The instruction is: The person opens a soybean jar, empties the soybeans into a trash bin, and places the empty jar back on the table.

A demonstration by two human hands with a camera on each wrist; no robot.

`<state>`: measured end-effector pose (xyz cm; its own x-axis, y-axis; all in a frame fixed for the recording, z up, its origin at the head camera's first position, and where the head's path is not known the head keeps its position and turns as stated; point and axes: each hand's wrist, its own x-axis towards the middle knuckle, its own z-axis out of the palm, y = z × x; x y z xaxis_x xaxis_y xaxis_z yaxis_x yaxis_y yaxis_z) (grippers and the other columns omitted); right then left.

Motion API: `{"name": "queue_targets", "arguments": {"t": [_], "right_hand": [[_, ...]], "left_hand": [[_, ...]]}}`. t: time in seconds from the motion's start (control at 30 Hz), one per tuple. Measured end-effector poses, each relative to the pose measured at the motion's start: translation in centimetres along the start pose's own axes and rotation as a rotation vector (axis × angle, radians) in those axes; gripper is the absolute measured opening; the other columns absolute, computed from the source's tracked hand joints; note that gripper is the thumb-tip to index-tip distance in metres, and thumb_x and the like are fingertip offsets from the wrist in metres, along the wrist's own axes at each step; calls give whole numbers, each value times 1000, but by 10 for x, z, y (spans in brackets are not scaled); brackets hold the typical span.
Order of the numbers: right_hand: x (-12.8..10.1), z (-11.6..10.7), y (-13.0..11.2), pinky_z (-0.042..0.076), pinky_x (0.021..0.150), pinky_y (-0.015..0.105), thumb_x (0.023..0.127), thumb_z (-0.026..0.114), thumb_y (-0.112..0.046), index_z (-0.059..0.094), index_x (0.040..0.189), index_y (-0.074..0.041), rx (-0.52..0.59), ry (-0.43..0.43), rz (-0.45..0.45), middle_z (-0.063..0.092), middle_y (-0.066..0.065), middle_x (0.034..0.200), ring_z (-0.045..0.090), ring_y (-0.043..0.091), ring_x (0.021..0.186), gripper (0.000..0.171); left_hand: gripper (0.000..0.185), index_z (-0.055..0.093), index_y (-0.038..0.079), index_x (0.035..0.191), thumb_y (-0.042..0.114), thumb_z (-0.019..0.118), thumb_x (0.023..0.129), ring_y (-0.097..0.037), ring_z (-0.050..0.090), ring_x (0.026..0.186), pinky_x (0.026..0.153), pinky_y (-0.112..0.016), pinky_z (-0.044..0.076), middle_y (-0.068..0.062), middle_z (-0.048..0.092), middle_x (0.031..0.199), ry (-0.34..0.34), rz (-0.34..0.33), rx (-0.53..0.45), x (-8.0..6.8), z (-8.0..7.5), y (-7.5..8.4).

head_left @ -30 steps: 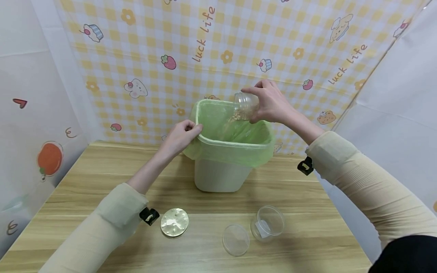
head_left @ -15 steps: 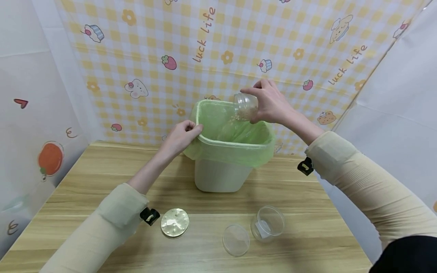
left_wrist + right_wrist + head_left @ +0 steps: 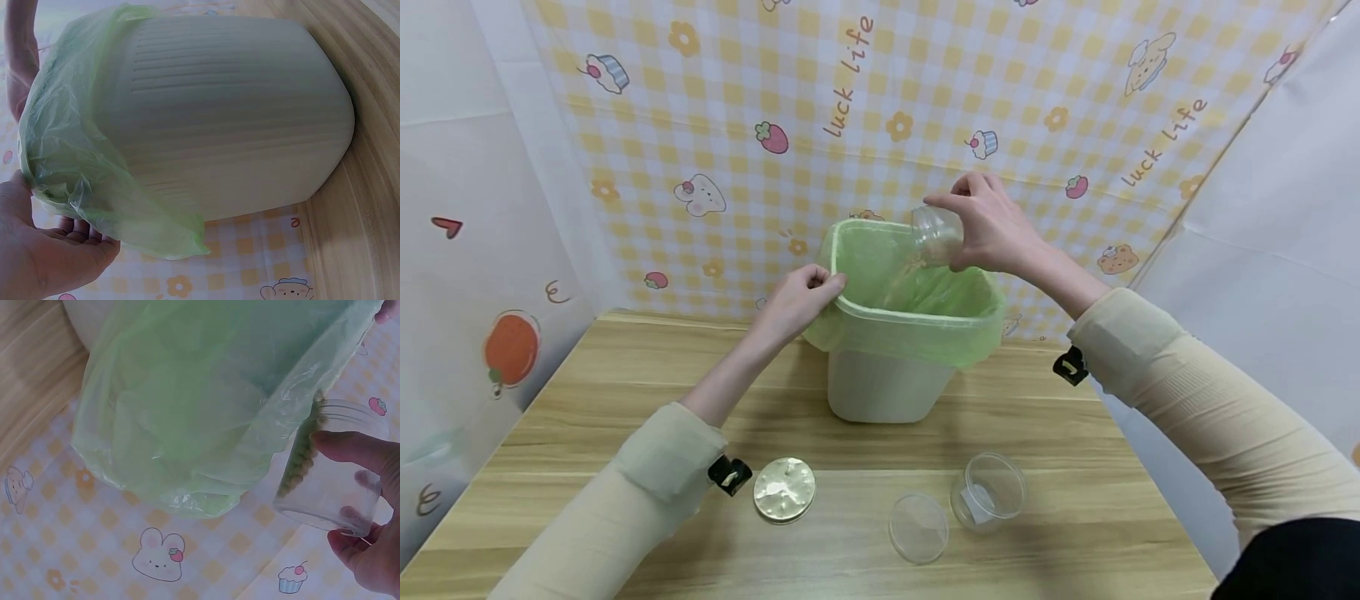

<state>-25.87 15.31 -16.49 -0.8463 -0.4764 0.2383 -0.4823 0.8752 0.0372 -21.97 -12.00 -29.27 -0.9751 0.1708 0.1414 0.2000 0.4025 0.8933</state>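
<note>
My right hand (image 3: 996,225) grips a clear plastic jar (image 3: 937,237), tipped on its side over the trash can. Small pale beans (image 3: 299,461) lie along the jar's lower wall in the right wrist view, and a stream of them falls from its mouth into the green liner. The trash can (image 3: 883,387) is off-white and stands upright, its light green bag (image 3: 917,337) folded out over the rim. At the rim's left corner, my left hand (image 3: 799,300) pinches the bag's edge between thumb and fingers. The thumb lies on top of the rim in the left wrist view (image 3: 53,244).
On the wooden table (image 3: 1045,550) nearer me lie a gold lid (image 3: 784,490) at left, a clear round lid (image 3: 918,528) and an open clear jar (image 3: 988,493) with a white label. A checked cloth (image 3: 715,125) hangs close behind the can.
Beans have kept pouring, so fewer show inside the jar. My right hand has shifted slightly left and tipped the jar a little more. My left hand stays on the rim.
</note>
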Motion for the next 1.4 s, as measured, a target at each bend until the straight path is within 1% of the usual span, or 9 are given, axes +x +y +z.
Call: {"name": "queue_targets", "arguments": {"t": [0.4, 0.63, 0.83, 1.07, 1.27, 1.4], "right_hand": [[0, -1, -5, 48, 85, 53, 68, 78, -3, 56, 148, -20, -23, 14, -33, 45, 18, 138, 35, 39, 133, 85], [0, -2, -9, 49, 80, 50, 67, 78, 0, 57, 147, -20, -50, 20, -52, 46, 17, 137, 35, 39, 133, 86], [1, -1, -12, 49, 83, 51, 67, 79, 3, 58, 147, -19, -92, 26, -79, 47, 19, 138, 37, 39, 127, 86], [2, 1, -13, 51, 80, 51, 66, 76, 6, 59, 145, -20, -126, 39, -109, 47, 19, 139, 37, 39, 127, 85], [2, 1, -14, 51, 85, 52, 66, 74, 9, 60, 145, -20, -159, 47, -140, 47, 20, 139, 38, 42, 129, 85], [2, 0, -15, 49, 93, 53, 67, 73, 11, 60, 144, -20, -189, 51, -162, 47, 22, 140, 39, 44, 130, 84]], "left_hand": [[38, 60, 8, 107, 45, 53, 101, -20, 50, 83, 74, -31, 44, -4, 54, 93, 0, -2, -8, 0, 0, 0], [39, 60, 8, 107, 45, 53, 101, -20, 51, 84, 75, -31, 45, -4, 55, 93, 0, -8, -16, 0, -1, 0], [38, 60, 7, 106, 44, 53, 100, -20, 51, 84, 75, -31, 45, -4, 55, 93, 3, -5, -12, 1, -1, 0], [39, 60, 7, 108, 45, 53, 100, -20, 51, 85, 75, -31, 45, -4, 55, 94, -5, -10, -11, 1, -1, 0], [40, 60, 8, 108, 46, 53, 100, -20, 51, 86, 76, -31, 44, -4, 55, 94, -8, -18, -12, 0, -1, 0], [40, 60, 8, 109, 46, 53, 100, -20, 51, 87, 77, -31, 44, -4, 55, 96, -5, -15, -15, 0, -1, 0]]}}
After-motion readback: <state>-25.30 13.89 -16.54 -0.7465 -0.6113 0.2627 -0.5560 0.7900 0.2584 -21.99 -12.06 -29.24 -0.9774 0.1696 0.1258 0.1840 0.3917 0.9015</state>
